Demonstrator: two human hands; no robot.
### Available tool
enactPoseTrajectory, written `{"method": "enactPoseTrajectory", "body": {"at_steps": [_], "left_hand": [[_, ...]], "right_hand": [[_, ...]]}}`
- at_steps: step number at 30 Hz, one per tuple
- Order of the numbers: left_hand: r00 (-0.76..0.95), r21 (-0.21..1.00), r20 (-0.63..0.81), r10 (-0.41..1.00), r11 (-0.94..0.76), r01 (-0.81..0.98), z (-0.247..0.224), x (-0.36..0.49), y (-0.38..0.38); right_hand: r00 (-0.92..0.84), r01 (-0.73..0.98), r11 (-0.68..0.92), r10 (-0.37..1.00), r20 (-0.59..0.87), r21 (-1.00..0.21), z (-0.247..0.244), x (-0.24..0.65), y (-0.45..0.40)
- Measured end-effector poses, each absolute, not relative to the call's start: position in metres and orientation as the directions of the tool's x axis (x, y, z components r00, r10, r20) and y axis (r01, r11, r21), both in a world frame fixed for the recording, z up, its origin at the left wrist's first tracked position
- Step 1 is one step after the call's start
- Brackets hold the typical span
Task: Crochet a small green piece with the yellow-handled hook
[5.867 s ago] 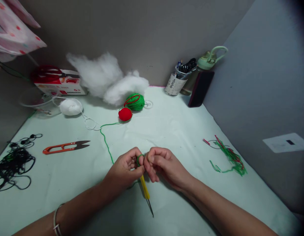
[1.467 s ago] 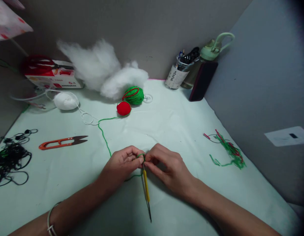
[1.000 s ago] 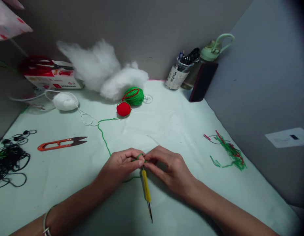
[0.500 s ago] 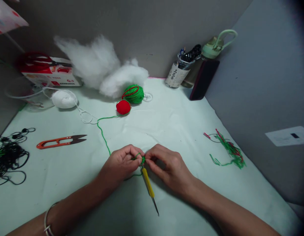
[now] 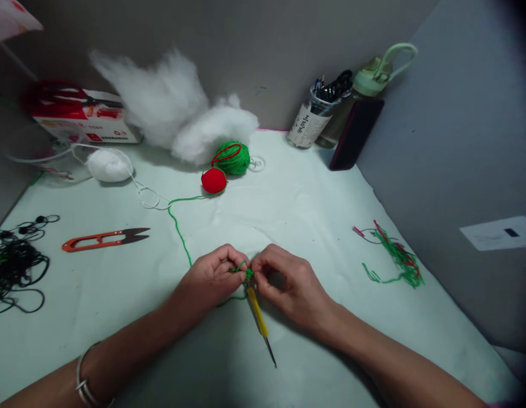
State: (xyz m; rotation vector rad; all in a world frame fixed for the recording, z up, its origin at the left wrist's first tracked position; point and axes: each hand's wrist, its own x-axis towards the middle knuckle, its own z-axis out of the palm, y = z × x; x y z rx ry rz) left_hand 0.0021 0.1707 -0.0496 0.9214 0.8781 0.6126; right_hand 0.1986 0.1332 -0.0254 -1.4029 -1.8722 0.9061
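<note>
Green yarn, gathered in a small piece [image 5: 249,274], sits between the hands, over the middle of the near part of the pale surface [image 5: 288,209]. From where I stand, the left hand [image 5: 214,275] has it gripped between thumb and curled fingers, while the right hand [image 5: 295,280] pinches narrowly at its other side, perhaps on a loop or loose end too fine to make out. Below them a yellow-handled hook [image 5: 257,311] slants towards the person, its metal tip pointing down. I judge this to be close adjusting of the stitches by fingertip; any further move calls for a light pinch, with the hook prevented from slipping out. Edge-wise, the surface meets a partition [image 5: 441,141] on the right, well apart from the right hand, with a tangle of scraps [image 5: 399,256] nearer in. Orange snips [image 5: 97,240] lie beyond the left forearm, leaving it room, though a green strand [image 5: 178,226] trails down to that hand and could snag.
</note>
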Motion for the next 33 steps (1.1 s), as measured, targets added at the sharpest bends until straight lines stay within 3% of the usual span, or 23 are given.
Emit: {"method": "enactPoseTrajectory", "body": {"at_steps": [15, 21, 26, 33], "left_hand": [[0.511, 0.860, -0.399, 0.762, 0.503, -0.079, -0.038, 0.004, 0.172], [0.509, 0.873, -0.424, 0.750, 0.488, 0.007, -0.038, 0.001, 0.172], [0.561, 0.824, -0.425, 0.710, 0.560, -0.085, -0.048, 0.002, 0.170], [0.551, 0.838, -0.419, 0.722, 0.540, -0.071, -0.048, -0.001, 0.169]], "right_hand": [[-0.273, 0.557, 0.288, 0.949, 0.156, -0.779, -0.028, 0.197, 0.130], [-0.269, 0.556, 0.278, 0.952, 0.146, -0.783, -0.029, 0.198, 0.131], [-0.278, 0.553, 0.272, 0.951, 0.133, -0.787, -0.032, 0.200, 0.131], [-0.308, 0.558, 0.276, 0.945, 0.113, -0.783, -0.029, 0.202, 0.132]]}}
